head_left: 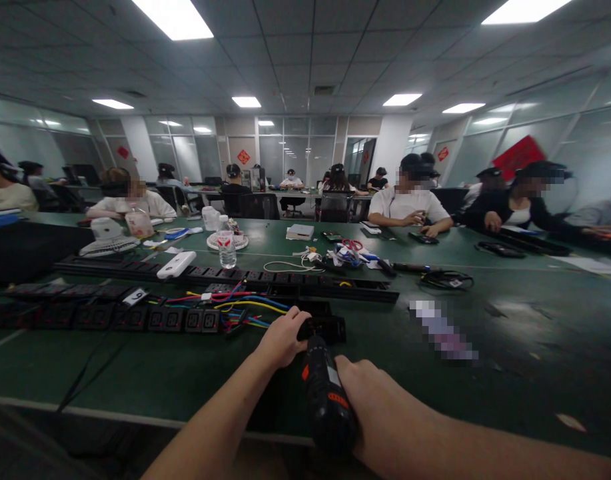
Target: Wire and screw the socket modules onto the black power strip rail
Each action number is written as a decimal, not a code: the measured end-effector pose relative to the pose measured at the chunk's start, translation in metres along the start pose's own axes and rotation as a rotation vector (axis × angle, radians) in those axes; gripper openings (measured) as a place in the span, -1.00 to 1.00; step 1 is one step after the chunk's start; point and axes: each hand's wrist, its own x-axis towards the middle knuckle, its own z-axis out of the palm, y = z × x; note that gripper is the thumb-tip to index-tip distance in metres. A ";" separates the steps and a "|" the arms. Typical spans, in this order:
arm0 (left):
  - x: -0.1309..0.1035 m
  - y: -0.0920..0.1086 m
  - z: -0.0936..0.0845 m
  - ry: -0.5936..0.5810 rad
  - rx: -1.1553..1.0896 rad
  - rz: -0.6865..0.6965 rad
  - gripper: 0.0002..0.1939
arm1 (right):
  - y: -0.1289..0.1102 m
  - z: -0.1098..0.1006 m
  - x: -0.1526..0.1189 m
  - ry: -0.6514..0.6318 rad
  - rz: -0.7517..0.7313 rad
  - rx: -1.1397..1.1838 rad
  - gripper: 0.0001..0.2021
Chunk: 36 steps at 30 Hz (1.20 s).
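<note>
My right hand (362, 393) is wrapped round a black cordless screwdriver (330, 400) with orange markings, its tip pointing away from me. That tip meets the near end of a black power strip housing (335, 328). Bent over the housing's end is my left hand (285, 337), fingers closed beside the driver's tip; the part under them is mostly hidden. Red, blue, yellow and green wires (255, 307) run from the housing to a row of black sockets (180, 320) on the left.
A second long black power strip (265, 277) lies behind. Near it are a water bottle (227, 250), a white device (176, 265), red-handled scissors (352, 245) and a coiled black cable (445, 281). Across the green table (525, 373) sit several people.
</note>
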 end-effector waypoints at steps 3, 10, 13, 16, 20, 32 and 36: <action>0.000 -0.002 0.002 0.004 0.003 0.011 -0.61 | -0.001 0.000 0.000 -0.004 0.006 -0.007 -0.63; 0.000 0.000 0.001 -0.015 0.013 -0.020 -0.59 | 0.000 0.000 0.000 0.000 -0.001 -0.021 -0.62; 0.000 0.000 0.000 -0.015 0.019 -0.018 -0.61 | -0.001 -0.001 0.000 -0.009 0.007 -0.024 -0.63; 0.000 0.000 0.001 0.000 0.012 -0.009 -0.61 | -0.001 0.000 0.001 -0.004 -0.003 -0.031 -0.62; 0.001 0.001 0.001 -0.017 0.018 -0.027 -0.59 | 0.001 0.003 0.003 0.009 -0.013 -0.049 -0.60; -0.001 0.003 -0.001 -0.011 0.002 -0.021 -0.62 | 0.001 0.001 0.001 0.007 -0.013 -0.050 -0.60; -0.001 0.002 -0.001 -0.012 0.001 -0.021 -0.61 | -0.002 -0.002 0.000 0.009 -0.015 -0.055 -0.63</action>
